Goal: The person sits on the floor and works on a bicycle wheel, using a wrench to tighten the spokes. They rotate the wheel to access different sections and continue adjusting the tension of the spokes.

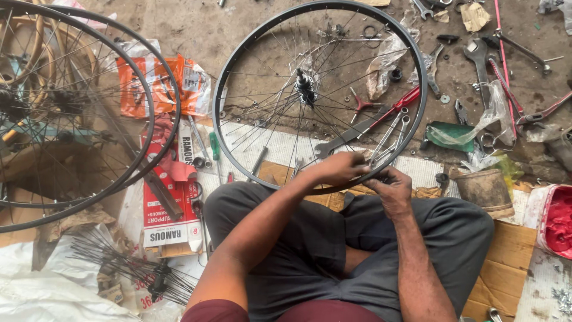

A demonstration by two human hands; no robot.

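Item: bicycle wheel (320, 95), black rim, thin steel spokes, hub (305, 86) at centre; stands on the floor at centre, its near rim arc against the seated person's knees. Left hand (339, 168) curls over that arc, gripping rim and spoke ends; right hand (390, 189) pinches narrow just beside it, the small part between the fingers too small to tell. Judged step: setting a spoke at the rim; next move calls for fine fingertip turning. Room: two more wheels (65, 113) crowd far left, loose spoke bundle (128, 262) near left, spanners (479, 56) and red-handled screwdriver (396, 104) far right, red tub (554, 219) near right.
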